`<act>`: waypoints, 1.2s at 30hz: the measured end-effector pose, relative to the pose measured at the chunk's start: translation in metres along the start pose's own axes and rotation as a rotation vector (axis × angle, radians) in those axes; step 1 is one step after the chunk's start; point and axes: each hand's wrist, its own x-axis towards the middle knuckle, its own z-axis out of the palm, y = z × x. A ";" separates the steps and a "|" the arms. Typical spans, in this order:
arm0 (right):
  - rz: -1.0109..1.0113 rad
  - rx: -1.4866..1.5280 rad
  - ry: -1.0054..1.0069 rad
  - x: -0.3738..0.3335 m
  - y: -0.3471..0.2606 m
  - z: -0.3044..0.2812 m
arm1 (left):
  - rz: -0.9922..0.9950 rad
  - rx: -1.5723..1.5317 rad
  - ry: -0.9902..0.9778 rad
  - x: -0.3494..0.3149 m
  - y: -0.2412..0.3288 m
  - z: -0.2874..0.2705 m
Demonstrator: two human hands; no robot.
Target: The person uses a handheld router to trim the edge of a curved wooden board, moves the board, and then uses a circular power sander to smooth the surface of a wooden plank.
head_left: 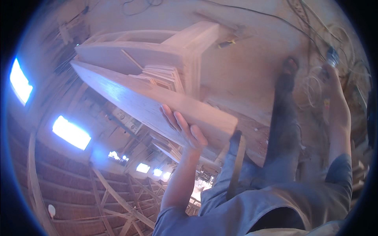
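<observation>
Long, thick, pale wooden beam [197, 109], slanting left of the dark-trousered legs [284, 118], likely stiff, heavy, best held at both edges; left hand [188, 130] spread against it, right hand [332, 73] apparently gripping blurred dark-and-silver object [333, 57].

1. My right hand [331, 71] is blurring; the bluish tool [332, 58] I am gripping is defying identification.
2. The wooden board [197, 110] is partly hiding the wooden frames [170, 74].
3. The dark cord [252, 10] is leaving past the upper edge.
4. The yellowish object [226, 44] is appearing too small to identify.
</observation>
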 end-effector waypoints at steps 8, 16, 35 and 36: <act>-0.144 -0.446 0.333 0.070 0.056 0.024 | -0.065 0.010 -0.018 -0.008 0.005 0.001; -0.305 -0.086 0.112 -0.021 0.051 0.042 | -0.071 0.009 -0.009 -0.005 0.013 -0.007; -0.704 -0.349 -0.650 -0.523 -0.087 0.295 | -0.950 -0.652 0.122 -0.122 -0.005 -0.069; -0.697 -0.368 -0.652 -0.531 -0.087 0.300 | -1.146 -0.754 0.187 -0.163 -0.017 -0.056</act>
